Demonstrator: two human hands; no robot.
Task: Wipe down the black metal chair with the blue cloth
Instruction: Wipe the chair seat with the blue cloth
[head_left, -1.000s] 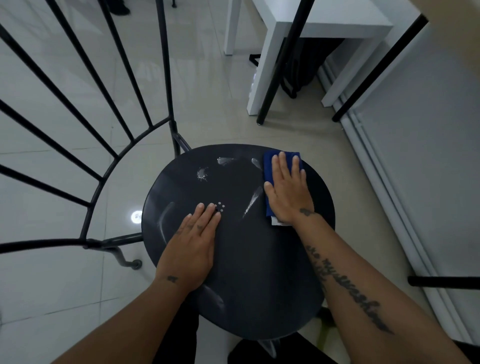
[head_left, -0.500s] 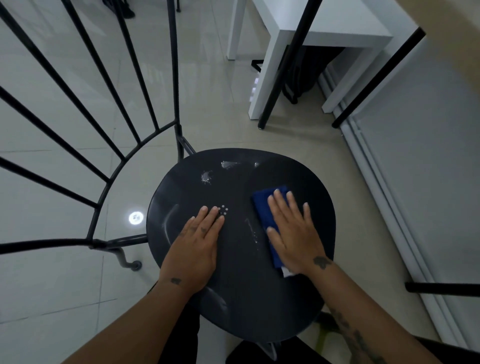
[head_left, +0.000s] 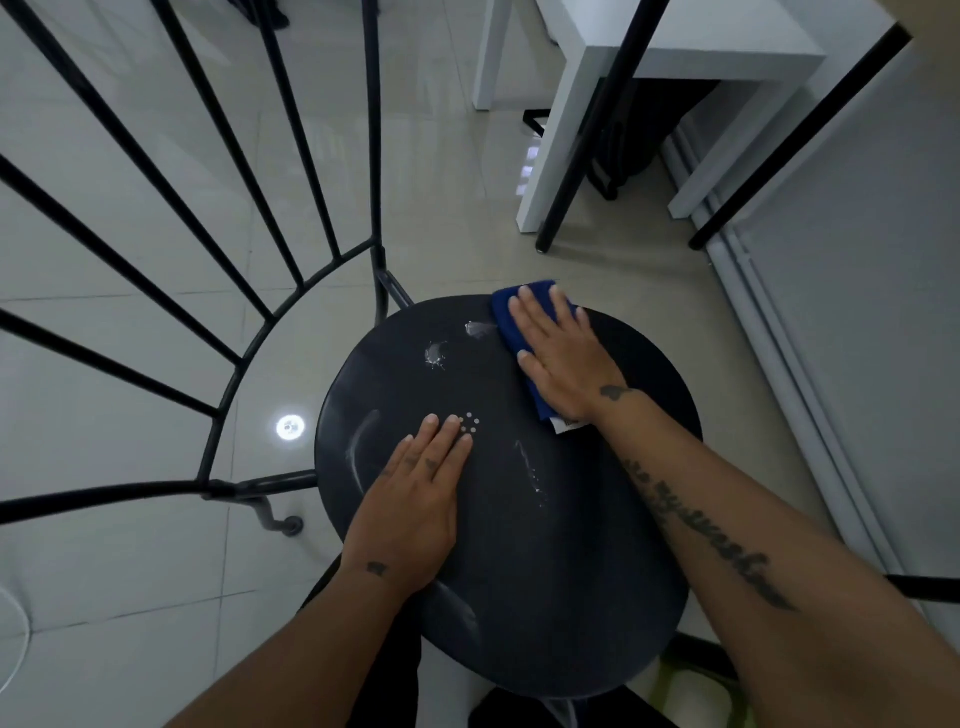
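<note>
A black metal chair stands on a pale tiled floor, its round seat filling the middle of the view and its fan of thin back bars rising to the left. A white table stands at the far right, with two dark slanted poles in front of it. A person leans over the seat with both forearms reaching in from the near edge. The right hand lies flat, fingers spread and extended rather than closed, pressing the blue cloth onto the far right part of the seat; the cloth's far corner pokes just past the seat rim and a small white tag shows at its near end, by the wrist. The left hand rests palm down near the seat's centre, fingers straight and together, gripping nothing, apparently bracing the chair. Wet patches glint on the far part of the seat just left of the cloth, a thin streak of droplets lies right of the left hand, and a pale curved smear marks the left side. A small ring of dots sits at the left fingertips. Judging by these marks, the wiping of the seat is only partly done: the far and left areas look unwiped, and the back bars, frame and legs appear untouched, so most of the job seems to remain.
</note>
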